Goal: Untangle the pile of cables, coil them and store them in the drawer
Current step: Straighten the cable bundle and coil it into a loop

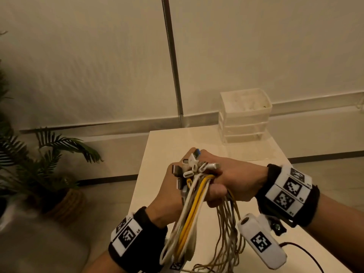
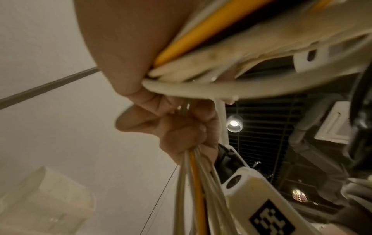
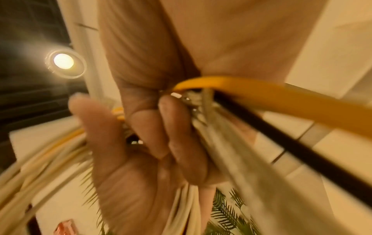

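Both hands hold one bundle of cables (image 1: 192, 209) above the white table (image 1: 169, 146). The strands are white, beige and yellow, and a cluster of white and grey plugs (image 1: 194, 166) sticks up between the hands. My left hand (image 1: 176, 182) grips the bundle from the left. My right hand (image 1: 218, 184) is curled round it from the right, thumb toward me. Thin beige loops (image 1: 228, 233) hang below the right hand. In the left wrist view a yellow cable (image 2: 203, 30) runs along my palm. The translucent drawer unit (image 1: 244, 115) stands at the table's far right, all drawers closed.
A potted palm (image 1: 51, 154) stands on the floor to the left. A thin metal pole (image 1: 173, 66) rises behind the table. A black cable (image 1: 304, 252) trails across the table's near right. A curtain-like wall closes off the back.
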Available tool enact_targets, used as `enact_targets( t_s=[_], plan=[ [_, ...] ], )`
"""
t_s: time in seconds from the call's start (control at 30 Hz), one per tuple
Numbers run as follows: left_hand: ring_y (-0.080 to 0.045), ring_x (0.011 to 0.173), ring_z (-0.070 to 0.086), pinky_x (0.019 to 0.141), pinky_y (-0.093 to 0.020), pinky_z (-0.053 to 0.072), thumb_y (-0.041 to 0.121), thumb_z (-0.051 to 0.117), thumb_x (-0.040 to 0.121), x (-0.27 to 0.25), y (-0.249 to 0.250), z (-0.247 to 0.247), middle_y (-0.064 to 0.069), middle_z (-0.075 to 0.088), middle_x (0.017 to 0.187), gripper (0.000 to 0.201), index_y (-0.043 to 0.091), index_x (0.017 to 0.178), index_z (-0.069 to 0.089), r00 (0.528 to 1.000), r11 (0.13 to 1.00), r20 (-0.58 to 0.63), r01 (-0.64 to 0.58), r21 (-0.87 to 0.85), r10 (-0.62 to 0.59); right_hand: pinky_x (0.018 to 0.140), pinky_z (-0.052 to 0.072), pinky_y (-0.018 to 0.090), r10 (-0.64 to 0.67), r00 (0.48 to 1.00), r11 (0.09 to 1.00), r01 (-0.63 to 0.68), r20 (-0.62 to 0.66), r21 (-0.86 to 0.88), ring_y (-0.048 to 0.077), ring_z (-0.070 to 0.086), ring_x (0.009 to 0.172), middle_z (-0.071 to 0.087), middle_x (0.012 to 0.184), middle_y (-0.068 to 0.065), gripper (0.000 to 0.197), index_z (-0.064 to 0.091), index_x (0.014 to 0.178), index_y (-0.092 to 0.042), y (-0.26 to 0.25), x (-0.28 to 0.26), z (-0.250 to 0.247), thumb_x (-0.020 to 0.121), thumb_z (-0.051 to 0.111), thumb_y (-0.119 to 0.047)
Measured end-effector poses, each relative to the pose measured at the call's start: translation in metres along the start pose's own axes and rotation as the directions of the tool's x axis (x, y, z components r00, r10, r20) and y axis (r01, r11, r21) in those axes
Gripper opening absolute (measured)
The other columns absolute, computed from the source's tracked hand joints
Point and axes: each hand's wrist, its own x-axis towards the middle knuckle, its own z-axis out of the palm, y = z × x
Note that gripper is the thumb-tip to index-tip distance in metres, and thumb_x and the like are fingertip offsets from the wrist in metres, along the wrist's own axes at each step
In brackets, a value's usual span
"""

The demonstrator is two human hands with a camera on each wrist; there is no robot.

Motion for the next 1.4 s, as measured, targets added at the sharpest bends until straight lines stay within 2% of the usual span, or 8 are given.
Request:
enact_targets(
  t_s=[0.2, 0.37, 0.5, 0.63, 0.7, 0.83, 1.07, 1.4],
  plan=[
    [0.004, 0.059, 0.056, 0.058, -0.014, 0.047, 0.025, 0.074, 0.079, 0.016, -0.024, 0.011, 0.017, 0.062, 0.066, 0.025, 0.007, 0.083, 0.057, 0.973, 0.998, -0.227, -0.05, -0.032, 0.042, 0.068, 0.054, 0.048, -0.213, 0.942, 0.953, 0.143, -0.259, -0.266, 0.032, 0.059, 0.078, 0.053, 0.102, 0.014, 0.057, 0.039, 0.115, 0.002, 0.012, -0.002, 0.004, 0.069, 0.069, -0.013],
    [-0.003, 0.071, 0.065, 0.074, -0.026, 0.054, 0.022, 0.05, 0.089, 0.019, -0.02, -0.004, 0.017, 0.07, 0.067, 0.025, 0.031, 0.08, 0.071, 0.947, 0.969, -0.315, 0.133, 0.206, -0.063, 0.092, 0.051, 0.055, -0.337, 0.856, 0.922, 0.214, -0.393, -0.323, 0.025, 0.061, 0.113, 0.058, 0.126, 0.007, 0.074, 0.042, 0.134, -0.025, 0.048, 0.007, 0.015, 0.073, 0.065, 0.012],
    [-0.013, 0.062, 0.068, 0.058, -0.027, 0.056, 0.017, 0.061, 0.077, 0.036, 0.005, -0.014, 0.001, 0.068, 0.064, 0.009, 0.015, 0.074, 0.068, 0.866, 0.902, -0.465, 0.036, 0.43, 0.187, 0.103, 0.043, 0.054, -0.272, 0.846, 0.961, 0.265, -0.459, -0.081, 0.024, 0.057, 0.122, 0.06, 0.131, 0.006, 0.067, 0.052, 0.133, -0.021, 0.072, -0.019, -0.006, 0.07, 0.054, 0.004],
    [-0.002, 0.07, 0.062, 0.068, -0.017, 0.051, 0.022, 0.064, 0.087, 0.049, -0.008, -0.012, 0.01, 0.068, 0.077, 0.013, 0.018, 0.097, 0.07, 0.858, 0.55, -0.361, 0.114, 0.827, 0.365, 0.097, 0.05, 0.044, -0.354, 0.825, 0.931, 0.356, -0.44, -0.081, 0.019, 0.059, 0.121, 0.06, 0.133, 0.002, 0.037, 0.054, 0.128, -0.036, 0.049, -0.033, -0.004, 0.091, 0.059, -0.029],
    [0.004, 0.066, 0.056, 0.065, -0.007, 0.042, 0.019, 0.065, 0.088, 0.052, -0.01, -0.006, 0.018, 0.06, 0.071, 0.007, 0.02, 0.094, 0.067, 0.847, 0.566, -0.414, 0.171, 0.806, 0.334, 0.092, 0.053, 0.036, -0.418, 0.786, 0.895, 0.272, -0.455, -0.353, 0.009, 0.062, 0.114, 0.064, 0.127, -0.008, 0.06, 0.053, 0.127, -0.036, 0.038, -0.031, 0.014, 0.074, 0.07, -0.057],
    [-0.016, 0.065, 0.067, 0.056, -0.039, 0.058, 0.017, 0.063, 0.087, 0.05, -0.011, -0.011, 0.004, 0.067, 0.07, 0.005, 0.018, 0.085, 0.067, 0.927, 0.76, -0.374, 0.22, 0.611, 0.033, 0.062, 0.061, 0.036, -0.575, 0.581, 0.817, 0.366, -0.576, -0.447, 0.024, 0.074, 0.072, 0.075, 0.076, 0.01, 0.019, 0.064, 0.104, -0.012, 0.02, -0.035, 0.014, 0.086, 0.062, -0.018],
    [-0.019, 0.051, 0.057, 0.046, -0.029, 0.049, 0.007, 0.061, 0.093, 0.045, 0.002, -0.014, -0.005, 0.058, 0.056, 0.013, 0.011, 0.082, 0.068, 0.938, 0.954, -0.263, 0.268, 0.136, -0.226, 0.07, 0.056, 0.038, -0.367, 0.788, 0.748, 0.566, -0.494, 0.346, 0.021, 0.057, 0.053, 0.044, 0.043, 0.002, 0.042, 0.065, 0.086, -0.004, 0.036, -0.025, -0.005, 0.063, 0.086, -0.033],
    [-0.014, 0.044, 0.054, 0.046, -0.026, 0.047, 0.003, 0.05, 0.096, 0.033, 0.002, -0.01, 0.001, 0.042, 0.045, 0.031, 0.011, 0.069, 0.062, 0.889, 0.875, -0.184, 0.341, -0.343, -0.419, 0.045, 0.041, 0.028, -0.266, 0.894, 0.806, 0.412, -0.361, 0.425, 0.013, 0.032, 0.033, 0.03, 0.042, -0.001, 0.048, 0.037, 0.058, -0.012, 0.024, -0.03, 0.006, 0.081, 0.069, -0.039]
  ],
)
